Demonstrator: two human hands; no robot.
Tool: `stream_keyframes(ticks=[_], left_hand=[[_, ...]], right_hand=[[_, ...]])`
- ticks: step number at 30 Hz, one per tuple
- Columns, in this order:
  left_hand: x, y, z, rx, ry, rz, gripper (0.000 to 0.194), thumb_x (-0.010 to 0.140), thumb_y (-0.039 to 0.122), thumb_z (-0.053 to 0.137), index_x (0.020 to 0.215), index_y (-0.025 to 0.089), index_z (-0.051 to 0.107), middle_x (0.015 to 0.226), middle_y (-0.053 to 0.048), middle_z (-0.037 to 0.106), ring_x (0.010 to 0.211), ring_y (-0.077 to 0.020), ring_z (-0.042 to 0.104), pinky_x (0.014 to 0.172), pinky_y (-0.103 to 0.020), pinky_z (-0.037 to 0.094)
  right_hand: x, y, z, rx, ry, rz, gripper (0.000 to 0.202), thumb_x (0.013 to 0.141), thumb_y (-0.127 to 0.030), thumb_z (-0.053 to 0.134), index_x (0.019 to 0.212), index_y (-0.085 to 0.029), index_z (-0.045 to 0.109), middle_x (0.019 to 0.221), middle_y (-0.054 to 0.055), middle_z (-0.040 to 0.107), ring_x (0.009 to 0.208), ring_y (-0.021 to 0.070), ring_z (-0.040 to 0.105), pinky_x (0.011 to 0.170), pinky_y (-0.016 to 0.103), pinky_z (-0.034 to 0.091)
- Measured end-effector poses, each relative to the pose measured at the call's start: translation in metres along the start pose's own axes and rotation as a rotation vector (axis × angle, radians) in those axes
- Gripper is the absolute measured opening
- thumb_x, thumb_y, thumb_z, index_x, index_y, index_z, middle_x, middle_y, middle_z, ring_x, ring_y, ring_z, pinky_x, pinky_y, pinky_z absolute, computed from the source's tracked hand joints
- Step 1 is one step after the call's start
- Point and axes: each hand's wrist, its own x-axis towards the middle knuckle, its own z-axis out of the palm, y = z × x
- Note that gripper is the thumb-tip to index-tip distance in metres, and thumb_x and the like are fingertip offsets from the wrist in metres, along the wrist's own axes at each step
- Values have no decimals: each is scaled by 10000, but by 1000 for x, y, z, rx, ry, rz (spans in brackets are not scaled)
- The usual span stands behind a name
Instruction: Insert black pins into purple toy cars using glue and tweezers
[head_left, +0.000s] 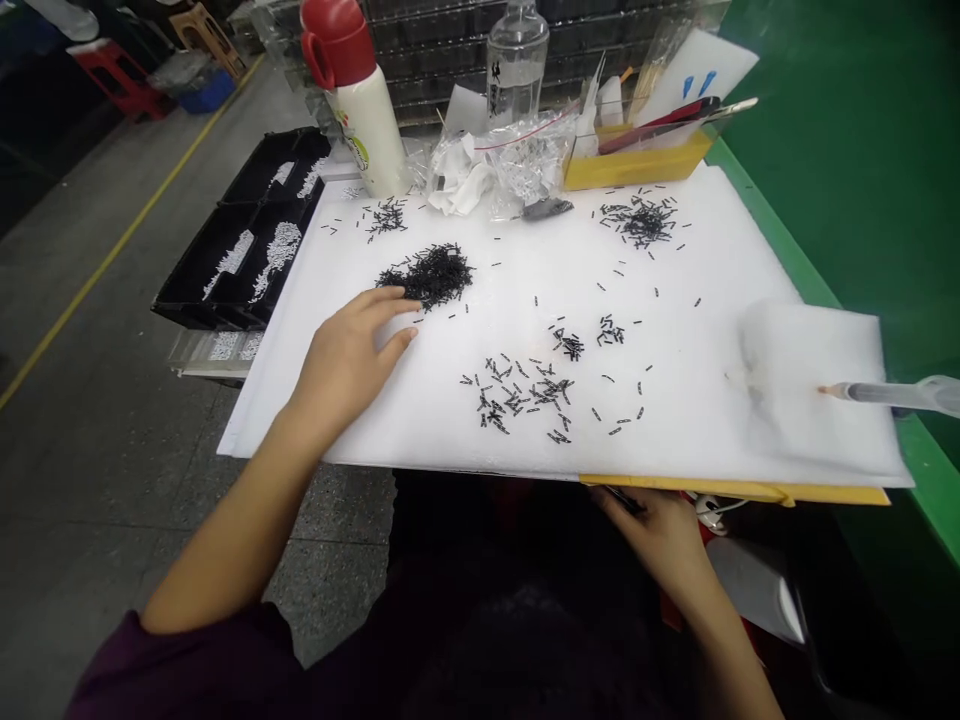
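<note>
black pieces (442, 272) | small, slender | dense heap | on white sheet (690, 385)

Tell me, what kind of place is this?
Probably a factory or workshop: many small black pieces lie heaped on a white work surface, black trays hold small pale pieces, and a yellow line marks the floor.

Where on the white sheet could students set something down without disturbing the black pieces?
Bare patches on the sheet: right of the scattered front pieces, up to the white pad; and at its front, between the left hand and those pieces. Crowded: the dense black pile by that hand, and the back, lined with a red-capped bottle, clear bag and yellow tray.
</note>
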Motion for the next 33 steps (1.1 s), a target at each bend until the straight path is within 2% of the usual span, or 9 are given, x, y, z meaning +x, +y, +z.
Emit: stream_keyframes(ticks=[3, 6, 10, 14, 18, 20, 27, 30, 33], left_hand=[[38, -8, -1, -24, -95, -9, 390, 1018, 270, 754, 1408, 261, 763, 1583, -78, 672, 1431, -313, 652, 1223, -519, 510], [64, -9, 7, -24, -146, 76, 417, 1030, 237, 723, 1444, 274, 744, 1624, -80, 636, 1455, -341, 627, 1245, -565, 470], [79, -12, 24, -70, -108, 124, 312, 1000, 104, 670, 1219, 236, 848, 1357, -60, 809, 1303, -311, 717, 1185, -524, 527], [80, -16, 26, -148, -3, 69, 220, 940, 82, 715, 1025, 215, 869, 1106, -53, 861, 1060, -247, 786, 1046, -426, 617], [75, -15, 16, -274, 102, -31, 177, 895, 88, 778, 962, 218, 877, 1032, -48, 870, 978, -223, 796, 982, -391, 647], [72, -16, 11, -357, 136, -105, 153, 865, 101, 822, 939, 219, 885, 971, -47, 870, 928, -219, 798, 950, -389, 661], [68, -25, 4, -679, 153, -217, 143, 818, 109, 863, 922, 203, 892, 881, -48, 850, 838, -184, 802, 877, -338, 693], [67, -26, 2, -702, 152, -262, 129, 811, 99, 857, 902, 188, 881, 875, -48, 846, 832, -186, 802, 869, -336, 694], [62, -25, -2, -571, 162, -271, 116, 822, 134, 849, 917, 193, 880, 857, -42, 845, 808, -200, 798, 851, -348, 688]], right_hand=[[0, 1, 1, 3, 9, -5, 397, 882, -579, 653, 797, -263, 877, 804, 66, 858, 694, 345, 828, 570, 376, 590], [-1, 2, 2, 0, 24, -4, 413, 882, -587, 650, 789, -255, 877, 713, 61, 832, 629, 333, 802, 545, 373, 575], [-1, 0, 1, 1, 24, 2, 412, 872, -581, 654, 770, -249, 876, 676, 58, 817, 566, 313, 771, 527, 366, 565], [1, -1, 0, 9, 23, 4, 411, 860, -574, 646, 751, -250, 874, 706, 60, 830, 572, 310, 775, 538, 367, 575], [2, 0, -1, 16, 15, 14, 402, 854, -575, 650, 751, -257, 873, 624, 48, 795, 515, 295, 746, 515, 361, 563], [2, 1, 0, 17, 11, 20, 394, 850, -576, 653, 751, -261, 869, 660, 51, 812, 535, 300, 761, 509, 359, 559], [-1, 4, 0, 17, -2, 29, 383, 855, -574, 656, 791, -266, 874, 892, 68, 872, 767, 363, 846, 585, 383, 616], [0, 4, 0, 14, -2, 28, 376, 855, -573, 659, 792, -270, 872, 863, 68, 869, 737, 359, 840, 573, 384, 610], [0, 2, 0, 17, -9, 21, 363, 860, -562, 656, 805, -275, 873, 892, 64, 874, 763, 352, 843, 590, 380, 615]])
